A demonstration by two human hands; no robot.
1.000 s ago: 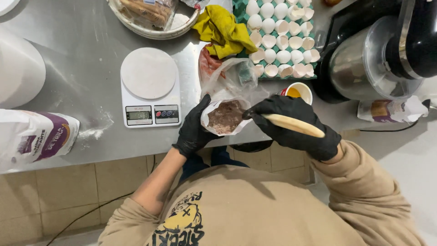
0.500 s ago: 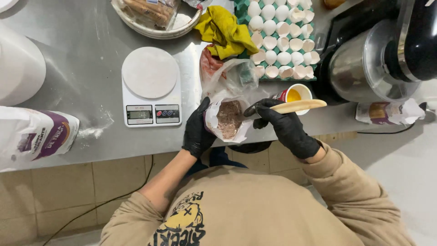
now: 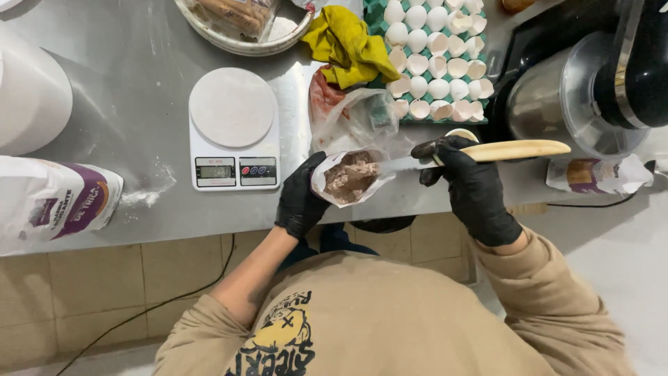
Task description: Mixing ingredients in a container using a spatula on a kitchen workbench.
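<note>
Compared with a second ago, the wooden-handled knife (image 3: pixel 480 154) lies flatter: its pale handle now points out to the right and its blade reaches left into the mouth of the small bag of brown powder (image 3: pixel 350 177), where before the handle slanted down across the right hand. The bag has stayed just off the table edge in front of the person, though its opening is wider and shows more of the powder.

A white kitchen scale (image 3: pixel 234 130) with a round platform stands on the steel table (image 3: pixel 132 83), just left of the bag. At the far left lies a white paper flour sack (image 3: pixel 52 202) with a purple band, on its side, with spilled white dust beside it. Behind the bag sits a crumpled clear plastic bag (image 3: pixel 351 115), then a yellow cloth (image 3: pixel 348 43) and a green egg tray (image 3: pixel 435 59) holding whole eggs and broken shells. A small white and brown packet (image 3: pixel 598 174) lies at the right, below the steel bowl of a stand mixer (image 3: pixel 557 97).

The left hand (image 3: pixel 301 198), in a black glove, cups the bag from below and from the left, fingers curled around its side. The right hand (image 3: pixel 473 184), also gloved, is clenched around the knife handle, wrist bent inward, forearm coming up from the lower right.
</note>
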